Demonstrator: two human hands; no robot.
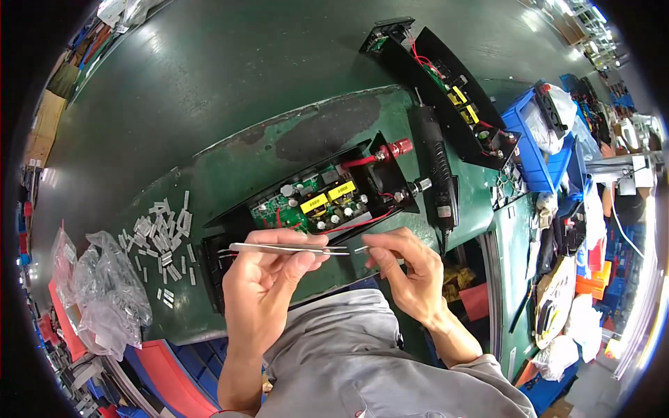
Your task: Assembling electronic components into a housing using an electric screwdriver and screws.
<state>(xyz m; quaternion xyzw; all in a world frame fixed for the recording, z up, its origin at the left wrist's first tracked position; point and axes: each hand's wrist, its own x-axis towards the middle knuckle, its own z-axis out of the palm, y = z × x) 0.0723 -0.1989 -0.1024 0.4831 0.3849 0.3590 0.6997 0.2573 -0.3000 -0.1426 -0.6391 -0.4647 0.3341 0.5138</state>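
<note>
Bags (104,292) of parts lie far left on the desk (230,160), with loose white pieces (164,240) beside them. Left hand (268,279) pinches tweezers (289,248), tips aimed right. Right hand (401,268) is closed on a small pin (361,249) just off those tips, before the open black unit (317,202). Best keep both hands steady and the tips level with the pin

even, fairly bright overhead light, with soft glare spreading over the dark floor (209,63) at the top. shadows are faint and short under the hands. the centre is sharp: the board (313,202) and tweezers (286,248) read clearly. fisheye bending curves the bench (230,167) edge strongly, and the corners fall to black. the far right rim is overexposed and smeared, the left rim dim and soft.
</note>
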